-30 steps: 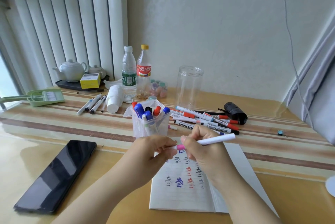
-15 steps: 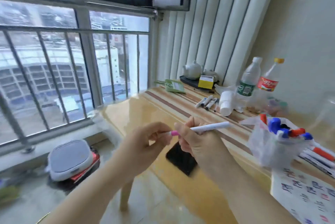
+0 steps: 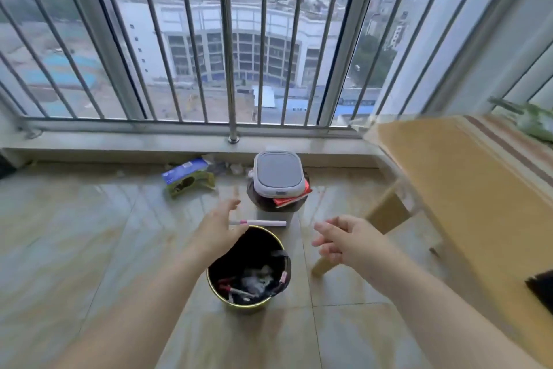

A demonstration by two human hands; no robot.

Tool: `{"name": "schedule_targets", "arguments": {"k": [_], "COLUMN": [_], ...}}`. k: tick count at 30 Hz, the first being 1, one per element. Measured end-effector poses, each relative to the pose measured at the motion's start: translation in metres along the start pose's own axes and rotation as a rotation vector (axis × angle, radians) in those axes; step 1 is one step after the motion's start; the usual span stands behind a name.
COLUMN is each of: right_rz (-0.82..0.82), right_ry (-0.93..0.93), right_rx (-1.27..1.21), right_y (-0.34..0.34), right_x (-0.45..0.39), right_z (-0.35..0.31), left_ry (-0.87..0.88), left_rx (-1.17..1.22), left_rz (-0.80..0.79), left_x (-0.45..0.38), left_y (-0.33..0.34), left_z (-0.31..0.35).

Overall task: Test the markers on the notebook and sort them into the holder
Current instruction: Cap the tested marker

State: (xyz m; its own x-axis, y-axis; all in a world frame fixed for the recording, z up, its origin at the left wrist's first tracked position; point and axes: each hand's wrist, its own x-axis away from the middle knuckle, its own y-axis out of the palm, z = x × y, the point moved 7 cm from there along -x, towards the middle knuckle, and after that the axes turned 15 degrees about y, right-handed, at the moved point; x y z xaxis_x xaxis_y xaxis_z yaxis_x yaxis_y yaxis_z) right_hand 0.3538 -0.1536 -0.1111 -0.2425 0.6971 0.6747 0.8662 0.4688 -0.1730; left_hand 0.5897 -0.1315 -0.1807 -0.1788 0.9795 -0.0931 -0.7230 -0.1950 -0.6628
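Observation:
A white marker (image 3: 258, 222) with a pink end lies level in the air just above the far rim of a black bin with a gold rim (image 3: 243, 308) on the floor. My left hand (image 3: 220, 232) is beside the marker's pink end, thumb raised and fingers spread, with no finger curled round it. My right hand (image 3: 339, 238) hovers to the right of the bin, fingers loosely spread and holding nothing. Inside the bin lie several discarded markers and crumpled paper. The notebook and the marker holder are out of view.
A grey-lidded white box (image 3: 276, 177) sits on a dark container behind the bin. A blue-green carton (image 3: 187, 178) lies by the window sill. The wooden table (image 3: 466, 189) and its leg (image 3: 386, 216) stand at the right, with a black phone (image 3: 542, 289) at its edge.
My view swung from the table down to the floor and bin. My hands separated; the right hand let go of the pink marker, which now hangs over the bin by my left fingers.

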Motion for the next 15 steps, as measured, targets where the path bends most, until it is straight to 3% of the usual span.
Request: {"name": "schedule_targets", "arguments": {"k": [3, 6, 11, 15], "right_rz": [0.020, 0.064, 0.195, 0.453], "right_ry": [0.028, -0.033, -0.220, -0.307], "right_rx": [0.098, 0.128, 0.105, 0.062], "right_y": [0.001, -0.013, -0.065, -0.143], "right_x": [0.005, 0.025, 0.097, 0.170], "right_z": [0.014, 0.004, -0.027, -0.011], "left_ry": [-0.119, -0.050, 0.360, 0.714], "left_rx": [-0.094, -0.046, 0.059, 0.196], "left_rz": [-0.024, 0.047, 0.097, 0.026], "left_x": [0.006, -0.007, -0.032, -0.018], "left_y": [0.017, 0.020, 0.025, 0.053], "left_z": [-0.029, -0.001, 0.133, 0.272]}}
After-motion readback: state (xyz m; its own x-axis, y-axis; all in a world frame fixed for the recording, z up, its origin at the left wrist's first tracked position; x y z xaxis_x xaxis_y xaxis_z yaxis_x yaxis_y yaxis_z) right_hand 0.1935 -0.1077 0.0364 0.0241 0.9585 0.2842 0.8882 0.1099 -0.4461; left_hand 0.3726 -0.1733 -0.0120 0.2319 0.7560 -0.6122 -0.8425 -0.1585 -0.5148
